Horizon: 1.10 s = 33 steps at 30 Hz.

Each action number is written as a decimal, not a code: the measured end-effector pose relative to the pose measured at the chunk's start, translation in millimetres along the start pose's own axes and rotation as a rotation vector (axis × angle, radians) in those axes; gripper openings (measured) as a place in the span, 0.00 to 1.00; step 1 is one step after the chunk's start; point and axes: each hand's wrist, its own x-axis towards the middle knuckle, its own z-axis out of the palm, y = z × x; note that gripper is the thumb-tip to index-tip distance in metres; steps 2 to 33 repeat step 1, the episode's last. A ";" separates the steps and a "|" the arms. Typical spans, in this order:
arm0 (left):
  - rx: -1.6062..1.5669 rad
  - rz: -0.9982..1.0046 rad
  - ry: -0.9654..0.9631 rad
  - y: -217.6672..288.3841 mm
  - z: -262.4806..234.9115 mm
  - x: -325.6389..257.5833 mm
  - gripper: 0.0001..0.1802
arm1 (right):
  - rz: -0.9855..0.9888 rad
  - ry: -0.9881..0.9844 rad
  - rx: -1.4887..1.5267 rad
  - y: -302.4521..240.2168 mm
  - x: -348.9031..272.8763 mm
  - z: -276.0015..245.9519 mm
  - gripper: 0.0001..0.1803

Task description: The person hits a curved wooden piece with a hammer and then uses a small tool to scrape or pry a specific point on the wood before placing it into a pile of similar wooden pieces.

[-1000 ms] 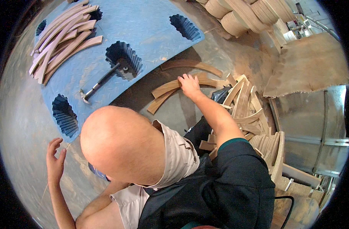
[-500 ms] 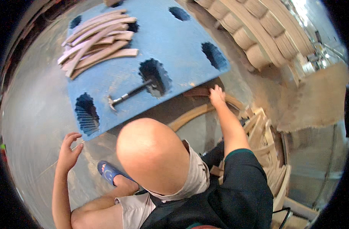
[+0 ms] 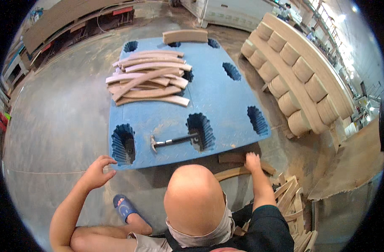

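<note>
My left hand (image 3: 100, 172) is empty, its thumb and fingers apart, beside the near left corner of a blue plastic pallet (image 3: 158, 115). My right hand (image 3: 253, 161) reaches low past the pallet's near edge with its fingers curled over a curved wooden strip (image 3: 231, 173). A darker wood piece (image 3: 232, 158) lies partly in shadow right beside those fingers; the fingertips are small and hard to see. On the pallet rests a claw hammer (image 3: 171, 142) with a black handle, which crosses one of the pallet's holes. Farther back lies a loose pile of curved wooden strips (image 3: 148, 77).
A short stack of curved wood (image 3: 185, 36) sits at the pallet's far edge. More wooden pieces (image 3: 293, 201) are heaped by my right arm. A long rack of rounded wooden parts (image 3: 293, 80) stands at right. My bent knee (image 3: 194, 197) rises between my arms.
The view has swung up and left, so the pallet appears lower and farther right, and more background shows. My right hand stays at the wood by the pallet; my left hand remains open.
</note>
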 end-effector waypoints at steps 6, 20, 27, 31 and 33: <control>0.016 -0.025 -0.006 1.5 -3.8 -2.4 0.23 | -0.002 0.028 0.001 -1.8 14.9 -13.2 0.37; 0.016 -0.025 -0.006 1.5 -3.8 -2.4 0.23 | -0.002 0.028 0.001 -1.8 14.9 -13.2 0.37; 0.016 -0.025 -0.006 1.5 -3.8 -2.4 0.23 | -0.002 0.028 0.001 -1.8 14.9 -13.2 0.37; 0.016 -0.025 -0.006 1.5 -3.8 -2.4 0.23 | -0.002 0.028 0.001 -1.8 14.9 -13.2 0.37; 0.016 -0.025 -0.006 1.5 -3.8 -2.4 0.23 | -0.002 0.028 0.001 -1.8 14.9 -13.2 0.37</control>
